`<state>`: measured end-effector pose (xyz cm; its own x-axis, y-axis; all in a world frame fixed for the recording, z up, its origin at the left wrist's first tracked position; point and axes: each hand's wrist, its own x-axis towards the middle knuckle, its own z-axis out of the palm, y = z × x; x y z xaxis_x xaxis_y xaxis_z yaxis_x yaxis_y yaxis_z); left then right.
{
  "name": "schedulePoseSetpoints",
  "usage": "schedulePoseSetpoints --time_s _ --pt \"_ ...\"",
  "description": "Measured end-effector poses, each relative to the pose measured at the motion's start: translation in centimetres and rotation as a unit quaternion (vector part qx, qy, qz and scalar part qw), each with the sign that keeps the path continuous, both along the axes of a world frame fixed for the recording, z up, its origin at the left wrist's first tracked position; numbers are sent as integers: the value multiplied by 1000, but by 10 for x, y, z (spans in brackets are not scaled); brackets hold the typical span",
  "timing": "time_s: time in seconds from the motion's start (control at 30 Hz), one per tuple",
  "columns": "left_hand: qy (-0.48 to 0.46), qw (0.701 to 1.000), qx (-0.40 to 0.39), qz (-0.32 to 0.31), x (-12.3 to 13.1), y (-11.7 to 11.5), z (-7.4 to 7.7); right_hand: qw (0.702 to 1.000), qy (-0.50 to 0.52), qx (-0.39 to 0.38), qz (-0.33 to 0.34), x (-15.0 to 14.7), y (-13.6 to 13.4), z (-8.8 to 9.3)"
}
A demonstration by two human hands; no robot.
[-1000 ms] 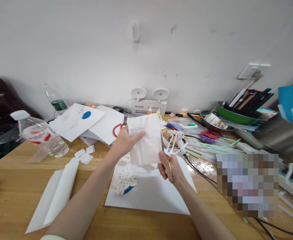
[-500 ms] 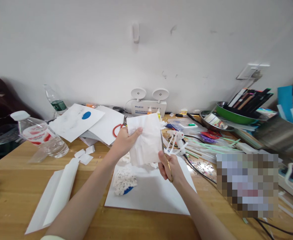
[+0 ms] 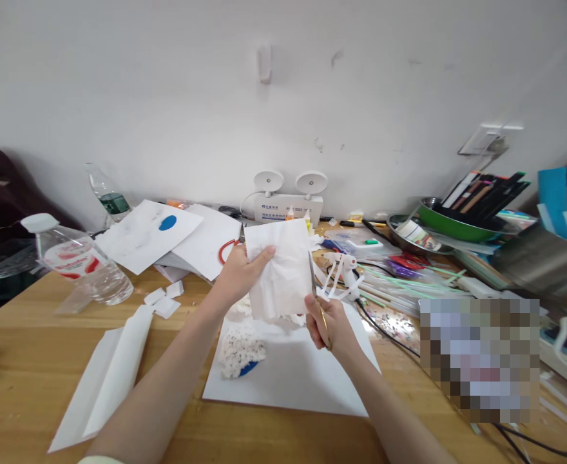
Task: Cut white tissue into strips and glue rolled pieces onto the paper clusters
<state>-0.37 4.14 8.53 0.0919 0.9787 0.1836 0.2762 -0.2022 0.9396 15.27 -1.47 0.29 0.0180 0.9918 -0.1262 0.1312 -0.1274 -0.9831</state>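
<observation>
My left hand (image 3: 238, 274) is closed on the upper left corner of a white tissue (image 3: 281, 270) and holds it up over the table. My right hand (image 3: 326, 321) grips a pair of gold-handled scissors (image 3: 316, 298), whose blades run up along the tissue's right edge. Beneath both hands lies a white paper sheet (image 3: 293, 374) with a heap of small white paper bits (image 3: 239, 348) over a blue spot. A thin white strip hangs just right of the blades.
A plastic water bottle (image 3: 78, 261) lies at the left near folded white paper (image 3: 112, 374). Red-handled scissors (image 3: 228, 248) rest on stacked sheets behind. A white glue gun (image 3: 346, 270), straws, a green bowl (image 3: 457, 222) of pens and cables crowd the right.
The scissors and my right hand have shifted slightly up and left along the tissue's right edge. My left hand keeps the tissue almost still.
</observation>
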Motion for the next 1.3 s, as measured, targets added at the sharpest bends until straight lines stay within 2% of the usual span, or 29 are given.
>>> schedulePoseSetpoints --time_s 0.27,0.47,0.63,0.93,1.1,1.3 --pt "-12 1000 -4 -17 0 0 2 1000 22 9 5 1 1 -6" --pt "-5 1000 -22 9 2 -2 4 999 24 21 16 1 -1 -5" --pt "-17 999 -36 -34 2 -2 2 999 -6 35 26 0 -4 1" --pt "7 995 -64 -77 -2 2 -10 998 14 59 29 0 -6 12" --pt "23 992 -66 -103 0 1 -8 998 4 63 26 1 -5 9" --pt "18 993 -60 -101 3 -1 -6 998 7 60 22 2 -4 9"
